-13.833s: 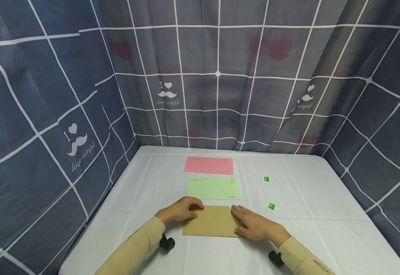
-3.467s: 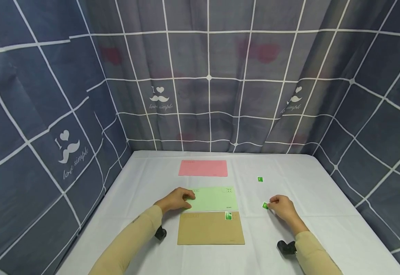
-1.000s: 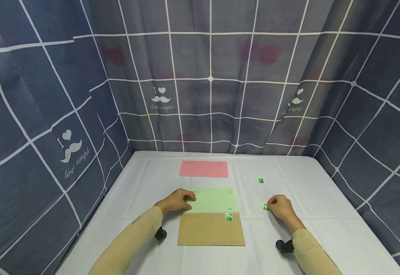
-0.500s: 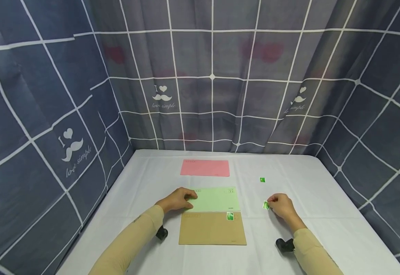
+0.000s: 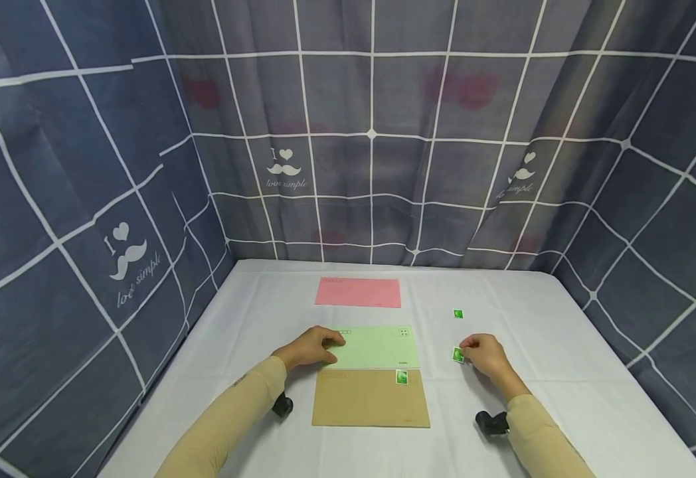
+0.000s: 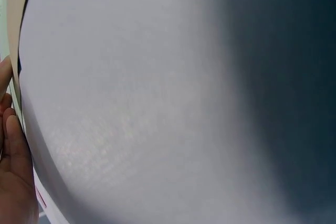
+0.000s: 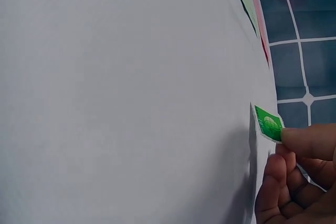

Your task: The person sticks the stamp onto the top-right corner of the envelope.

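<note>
A light green envelope (image 5: 372, 348) lies mid-table, and the fingers and thumb of my left hand (image 5: 311, 346) rest apart on its left end. Below it, touching its lower edge, is a brown envelope (image 5: 372, 401) with a green stamp (image 5: 402, 377) at its upper right. To the right, my right hand (image 5: 487, 354) pinches another green stamp (image 5: 457, 355) by its edge; the right wrist view shows this stamp (image 7: 269, 124) tilted up between thumb and finger. In the left wrist view only part of my left hand (image 6: 13, 150) shows, at the green envelope's edge.
A pink envelope (image 5: 358, 293) lies farther back. One more green stamp (image 5: 458, 314) lies on the white tablecloth (image 5: 521, 305) behind my right hand. Dark checked curtains (image 5: 336, 166) enclose the table at the back and both sides.
Earlier both hands were on the brown envelope, pressing its stamp. Since then, my left hand has moved to the green envelope, and my right hand has taken hold of a stamp and shifted slightly left.
</note>
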Action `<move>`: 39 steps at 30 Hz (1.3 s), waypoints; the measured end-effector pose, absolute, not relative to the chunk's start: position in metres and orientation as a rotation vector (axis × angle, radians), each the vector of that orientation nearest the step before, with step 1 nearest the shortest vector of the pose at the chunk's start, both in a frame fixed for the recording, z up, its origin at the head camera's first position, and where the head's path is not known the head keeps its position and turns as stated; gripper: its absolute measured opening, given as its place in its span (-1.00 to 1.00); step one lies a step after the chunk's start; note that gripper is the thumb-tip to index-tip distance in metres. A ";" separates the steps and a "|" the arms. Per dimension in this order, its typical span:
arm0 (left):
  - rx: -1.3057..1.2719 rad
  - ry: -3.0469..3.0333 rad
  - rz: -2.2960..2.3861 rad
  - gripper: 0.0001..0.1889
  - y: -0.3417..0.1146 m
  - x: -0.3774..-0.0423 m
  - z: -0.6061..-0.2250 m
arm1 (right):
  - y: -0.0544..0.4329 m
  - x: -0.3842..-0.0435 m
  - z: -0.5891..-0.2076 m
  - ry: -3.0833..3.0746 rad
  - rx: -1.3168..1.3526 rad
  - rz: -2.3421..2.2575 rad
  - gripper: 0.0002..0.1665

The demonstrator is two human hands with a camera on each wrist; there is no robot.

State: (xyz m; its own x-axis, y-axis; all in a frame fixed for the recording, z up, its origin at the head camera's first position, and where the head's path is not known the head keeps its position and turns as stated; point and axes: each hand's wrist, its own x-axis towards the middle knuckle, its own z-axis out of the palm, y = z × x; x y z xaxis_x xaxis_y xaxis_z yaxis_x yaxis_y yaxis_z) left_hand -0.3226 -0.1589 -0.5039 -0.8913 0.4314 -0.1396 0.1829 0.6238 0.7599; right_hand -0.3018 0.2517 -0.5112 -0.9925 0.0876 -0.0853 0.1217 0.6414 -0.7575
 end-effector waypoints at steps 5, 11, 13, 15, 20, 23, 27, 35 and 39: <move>0.499 2.547 1.141 -0.58 -0.159 -0.322 -0.505 | 0.249 -0.304 -0.513 2.822 0.156 -1.307 -0.89; 0.494 2.549 1.136 -0.57 -0.159 -0.322 -0.504 | 0.246 -0.305 -0.514 2.828 0.145 -1.310 -0.89; 0.494 2.554 1.130 -0.57 -0.159 -0.322 -0.504 | 0.245 -0.305 -0.513 2.826 0.140 -1.318 -0.89; 0.491 2.560 1.126 -0.57 -0.159 -0.323 -0.504 | 0.243 -0.305 -0.512 2.823 0.138 -1.323 -0.89; 0.496 2.570 1.118 -0.57 -0.159 -0.325 -0.506 | 0.240 -0.307 -0.509 2.806 0.146 -1.330 -0.90; 0.495 2.563 1.109 -0.56 -0.159 -0.326 -0.505 | 0.238 -0.309 -0.507 2.801 0.132 -1.329 -0.90; 0.473 2.559 1.100 -0.56 -0.159 -0.327 -0.502 | 0.233 -0.314 -0.504 2.811 0.095 -1.317 -0.88; 0.452 2.549 1.101 -0.55 -0.158 -0.328 -0.501 | 0.223 -0.317 -0.497 2.783 0.052 -1.333 -0.89; 0.448 2.548 1.107 -0.56 -0.159 -0.328 -0.504 | 0.219 -0.320 -0.495 2.769 0.024 -1.336 -0.88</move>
